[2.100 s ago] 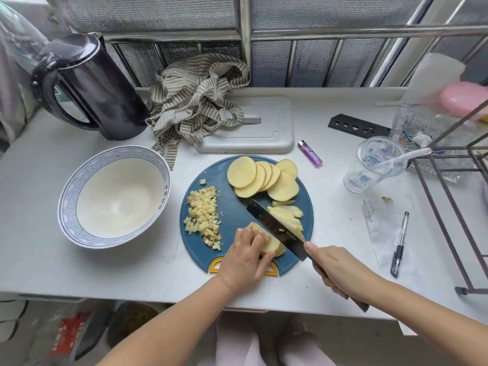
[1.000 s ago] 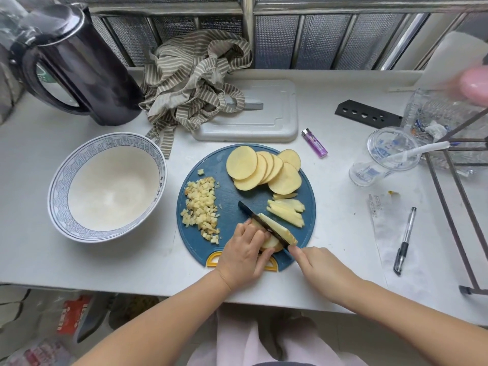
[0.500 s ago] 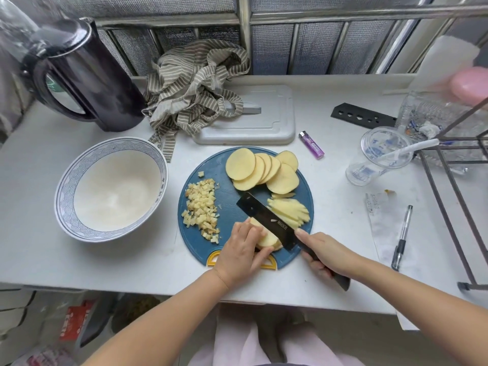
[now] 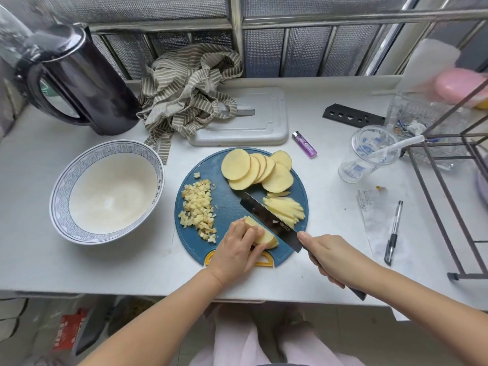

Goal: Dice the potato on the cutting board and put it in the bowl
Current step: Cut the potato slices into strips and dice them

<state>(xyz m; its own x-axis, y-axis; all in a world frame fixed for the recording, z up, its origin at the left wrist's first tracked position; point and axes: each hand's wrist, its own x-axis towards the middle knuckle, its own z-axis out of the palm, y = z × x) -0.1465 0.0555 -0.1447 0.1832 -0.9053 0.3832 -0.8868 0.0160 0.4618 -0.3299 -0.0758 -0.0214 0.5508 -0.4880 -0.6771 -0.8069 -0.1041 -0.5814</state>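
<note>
Potato stack (image 4: 265, 236) clamped under left hand (image 4: 237, 249) grip; right hand (image 4: 330, 257) grip encloses knife (image 4: 269, 220), blade label unreadable.

The left grip (image 4: 239, 249) covers the near part of the potato piece (image 4: 265, 235) and part of the yellow handle (image 4: 264, 264). The right grip (image 4: 330, 256) hides the knife handle (image 4: 357, 293) except its butt. The blade (image 4: 266, 220) marking is illegible. The pink object (image 4: 459, 85) is blurred and cut off at the right edge. The cloth (image 4: 187, 93) overlaps the lid (image 4: 253, 122).
</note>
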